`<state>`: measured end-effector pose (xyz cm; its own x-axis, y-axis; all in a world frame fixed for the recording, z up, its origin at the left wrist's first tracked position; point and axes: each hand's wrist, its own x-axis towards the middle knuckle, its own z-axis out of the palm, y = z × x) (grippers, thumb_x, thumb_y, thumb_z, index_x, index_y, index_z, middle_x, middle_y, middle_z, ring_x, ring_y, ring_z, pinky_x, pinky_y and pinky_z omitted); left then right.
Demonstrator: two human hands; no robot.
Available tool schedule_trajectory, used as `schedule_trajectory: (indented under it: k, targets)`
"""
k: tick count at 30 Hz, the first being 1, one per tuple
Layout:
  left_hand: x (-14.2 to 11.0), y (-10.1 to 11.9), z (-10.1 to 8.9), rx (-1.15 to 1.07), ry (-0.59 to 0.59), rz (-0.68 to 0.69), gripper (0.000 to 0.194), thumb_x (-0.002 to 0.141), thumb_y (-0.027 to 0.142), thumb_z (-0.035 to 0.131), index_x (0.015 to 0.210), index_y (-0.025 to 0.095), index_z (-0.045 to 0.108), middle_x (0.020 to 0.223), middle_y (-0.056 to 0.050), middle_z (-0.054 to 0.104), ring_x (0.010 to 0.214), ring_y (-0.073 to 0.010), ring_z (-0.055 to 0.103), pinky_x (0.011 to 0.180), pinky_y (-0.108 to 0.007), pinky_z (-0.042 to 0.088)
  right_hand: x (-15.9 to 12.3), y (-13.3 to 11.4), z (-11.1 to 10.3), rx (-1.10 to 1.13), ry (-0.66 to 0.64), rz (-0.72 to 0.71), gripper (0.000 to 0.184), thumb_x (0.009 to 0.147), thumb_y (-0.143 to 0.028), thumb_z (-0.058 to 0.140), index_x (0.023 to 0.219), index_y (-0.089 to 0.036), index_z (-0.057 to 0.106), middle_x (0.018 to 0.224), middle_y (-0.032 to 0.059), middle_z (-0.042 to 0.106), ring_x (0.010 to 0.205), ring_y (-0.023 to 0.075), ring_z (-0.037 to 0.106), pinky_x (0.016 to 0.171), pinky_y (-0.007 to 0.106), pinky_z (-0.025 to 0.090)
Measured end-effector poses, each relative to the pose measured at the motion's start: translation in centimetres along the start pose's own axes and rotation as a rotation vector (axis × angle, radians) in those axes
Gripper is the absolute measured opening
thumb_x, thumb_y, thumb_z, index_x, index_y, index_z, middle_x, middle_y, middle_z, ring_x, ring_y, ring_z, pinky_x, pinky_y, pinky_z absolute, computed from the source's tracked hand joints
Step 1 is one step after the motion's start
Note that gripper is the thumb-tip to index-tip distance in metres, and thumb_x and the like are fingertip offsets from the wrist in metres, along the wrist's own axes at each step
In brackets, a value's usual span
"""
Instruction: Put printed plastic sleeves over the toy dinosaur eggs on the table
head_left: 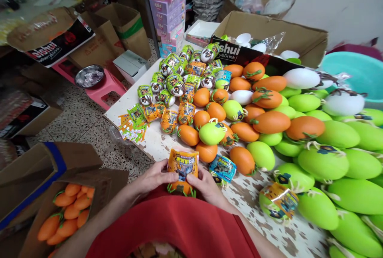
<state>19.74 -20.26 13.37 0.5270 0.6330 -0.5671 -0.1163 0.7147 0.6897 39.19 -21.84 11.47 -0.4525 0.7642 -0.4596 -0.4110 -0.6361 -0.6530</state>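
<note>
My left hand (157,177) and my right hand (208,186) are closed around the two sides of an orange plastic egg (181,188) with green strands. Its upper part is covered by an orange printed wrapper (183,163), with both thumbs pressed on the front. Just right of my right hand lies a blue printed wrapper (222,168) on another egg. Beyond my hands are bare orange eggs (207,152) and a light green egg (212,132). A loose stack of flat wrappers (133,124) rests at the table's left corner.
Wrapped eggs (170,64) crowd the table's far left. Many green eggs (323,160) fill its right side. Behind them stands an open carton (272,30). Left are a pink stool (110,84) with a metal bowl (89,76), and a carton of orange eggs (98,188).
</note>
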Motion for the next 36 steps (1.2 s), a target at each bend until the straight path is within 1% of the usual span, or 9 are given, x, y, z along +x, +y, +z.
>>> schedule_trajectory:
  k: [7, 13, 17, 20, 24, 26, 28, 32, 36]
  targets:
    - [-0.3, -0.5, -0.2, 0.076, 0.059, -0.007, 0.062, 0.073, 0.034, 0.074, 0.129, 0.019, 0.051, 0.127, -0.011, 0.061, 0.116, -0.0294, 0.056, 0.099, -0.041, 0.043, 0.1, 0.7, -0.7, -0.126, 0.063, -0.06, 0.066, 0.06, -0.048, 0.082, 0.114, -0.022, 0.054, 0.119, 0.0095, 0.065, 0.111, 0.0308, 0.058, 0.099, 0.047, 0.043]
    - [-0.1, -2.2, -0.2, -0.026, 0.031, 0.016, 0.06, 0.072, 0.036, 0.074, 0.126, 0.018, 0.054, 0.126, -0.012, 0.061, 0.117, -0.0299, 0.055, 0.099, -0.04, 0.042, 0.2, 1.1, -1.1, -0.178, 0.055, 0.048, 0.063, 0.059, -0.044, 0.084, 0.11, -0.019, 0.057, 0.115, 0.0113, 0.066, 0.107, 0.0325, 0.06, 0.098, 0.051, 0.043]
    - [1.4, -4.5, -1.4, -0.117, 0.151, -0.055, 0.057, 0.073, 0.038, 0.072, 0.125, 0.022, 0.055, 0.122, -0.011, 0.063, 0.105, -0.026, 0.061, 0.081, -0.032, 0.05, 1.9, 1.7, -1.5, -0.151, 0.111, 0.008, 0.059, 0.062, -0.044, 0.082, 0.11, -0.019, 0.059, 0.114, 0.0088, 0.067, 0.108, 0.0306, 0.06, 0.099, 0.048, 0.043]
    - [3.4, -6.8, -2.5, -0.144, 0.245, -0.123, 0.057, 0.072, 0.041, 0.072, 0.123, 0.024, 0.054, 0.118, -0.01, 0.064, 0.096, -0.0216, 0.063, 0.067, -0.026, 0.048, 3.9, 3.0, -2.7, -0.2, 0.196, 0.03, 0.059, 0.062, -0.045, 0.081, 0.109, -0.017, 0.059, 0.108, 0.0087, 0.068, 0.104, 0.0305, 0.062, 0.096, 0.048, 0.045]
    - [5.5, -8.7, -3.7, 0.139, 0.318, -0.21, 0.053, 0.068, 0.053, 0.071, 0.109, 0.019, 0.063, 0.1, -0.008, 0.068, 0.073, -0.0164, 0.063, 0.059, -0.025, 0.045, 6.0, 4.9, -4.9, -0.366, 0.348, -0.002, 0.064, 0.053, -0.043, 0.084, 0.105, -0.017, 0.058, 0.103, 0.0099, 0.068, 0.098, 0.0331, 0.063, 0.091, 0.052, 0.049]
    - [5.9, -8.3, -5.4, 0.284, 0.422, -0.197, 0.05, 0.067, 0.056, 0.069, 0.097, 0.016, 0.067, 0.087, -0.007, 0.07, 0.065, -0.0168, 0.062, 0.056, -0.026, 0.045, 6.4, 5.7, -5.9, -0.461, 0.407, -0.026, 0.06, 0.05, -0.042, 0.085, 0.099, -0.019, 0.059, 0.099, 0.0098, 0.069, 0.094, 0.0349, 0.064, 0.089, 0.054, 0.049]
    - [6.0, -6.8, -8.4, 0.361, 0.604, -0.138, 0.043, 0.07, 0.053, 0.067, 0.089, 0.014, 0.068, 0.082, -0.007, 0.069, 0.068, -0.0189, 0.063, 0.06, -0.027, 0.045, 6.5, 6.4, -6.7, -0.509, 0.414, -0.02, 0.054, 0.054, -0.045, 0.083, 0.094, -0.019, 0.06, 0.094, 0.0105, 0.071, 0.09, 0.0362, 0.066, 0.086, 0.055, 0.051]
    - [6.2, -1.0, -17.2, 0.499, 1.019, -0.024, 0.03, 0.079, 0.042, 0.061, 0.091, 0.015, 0.066, 0.099, -0.007, 0.069, 0.1, -0.0235, 0.06, 0.079, -0.028, 0.044, 6.1, 7.2, -8.0, -0.498, 0.391, 0.006, 0.055, 0.059, -0.05, 0.079, 0.099, -0.017, 0.06, 0.096, 0.0124, 0.072, 0.089, 0.0367, 0.067, 0.082, 0.055, 0.053]
    - [8.6, 3.9, -24.2, 0.569, 1.26, -0.088, 0.032, 0.086, 0.04, 0.058, 0.105, 0.014, 0.062, 0.114, -0.009, 0.063, 0.108, -0.024, 0.057, 0.092, -0.041, 0.044, 5.6, 7.1, -8.8, -0.452, 0.418, 0.063, 0.057, 0.06, -0.05, 0.077, 0.102, -0.016, 0.062, 0.102, 0.013, 0.072, 0.092, 0.0351, 0.068, 0.08, 0.048, 0.056]
